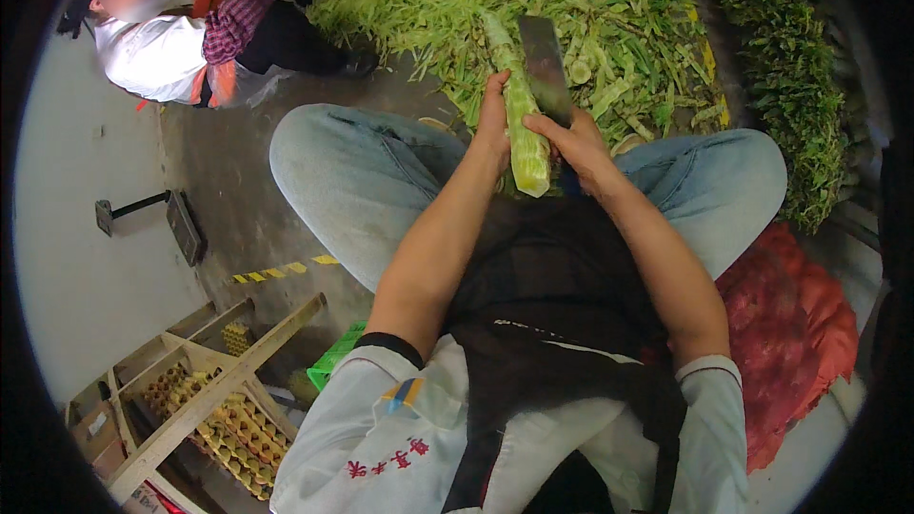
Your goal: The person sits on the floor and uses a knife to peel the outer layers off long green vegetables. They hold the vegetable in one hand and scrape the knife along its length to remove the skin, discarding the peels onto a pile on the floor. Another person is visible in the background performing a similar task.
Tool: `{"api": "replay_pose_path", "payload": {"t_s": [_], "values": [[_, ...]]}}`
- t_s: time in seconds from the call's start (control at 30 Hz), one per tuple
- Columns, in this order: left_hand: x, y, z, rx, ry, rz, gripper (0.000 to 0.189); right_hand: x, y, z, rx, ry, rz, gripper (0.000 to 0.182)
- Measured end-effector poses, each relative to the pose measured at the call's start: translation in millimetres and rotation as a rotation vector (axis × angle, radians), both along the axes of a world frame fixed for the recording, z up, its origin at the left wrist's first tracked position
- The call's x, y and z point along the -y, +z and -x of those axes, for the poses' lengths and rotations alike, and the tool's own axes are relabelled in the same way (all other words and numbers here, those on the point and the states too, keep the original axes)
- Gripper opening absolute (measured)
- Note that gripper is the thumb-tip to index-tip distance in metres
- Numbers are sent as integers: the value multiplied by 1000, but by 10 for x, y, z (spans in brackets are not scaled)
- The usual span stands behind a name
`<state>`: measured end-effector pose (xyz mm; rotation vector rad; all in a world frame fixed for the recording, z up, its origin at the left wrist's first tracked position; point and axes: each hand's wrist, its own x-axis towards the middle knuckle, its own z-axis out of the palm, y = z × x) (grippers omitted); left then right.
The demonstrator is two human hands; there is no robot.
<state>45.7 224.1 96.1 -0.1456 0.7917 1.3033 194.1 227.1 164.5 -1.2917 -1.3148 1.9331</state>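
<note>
My left hand (493,114) grips a partly peeled stem-lettuce stalk (530,150) from its left side. The stalk slants away from me over my lap, its pale cut end nearest my body. In my right hand (582,143) is a broad-bladed kitchen knife (544,61), blade pointing away from me alongside the stalk. The thumb of that hand rests on the stalk, while its other fingers are largely hidden. Beyond both hands, a heap of green peelings (414,0) covers the floor.
A co-worker (157,53) sits at upper left beside the peelings. Leafy greens (778,71) are piled at right, above a red mesh sack (778,343). At left stand a platform scale (184,228), a wooden frame (214,389) near egg trays (239,435), and a green crate (335,357).
</note>
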Motion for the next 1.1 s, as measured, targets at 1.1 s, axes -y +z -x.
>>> {"api": "replay_pose_path", "payload": {"t_s": [1.1], "values": [[-231,-313,634,19,200,40,31,434,572,-245,275,302,-1388,41]]}}
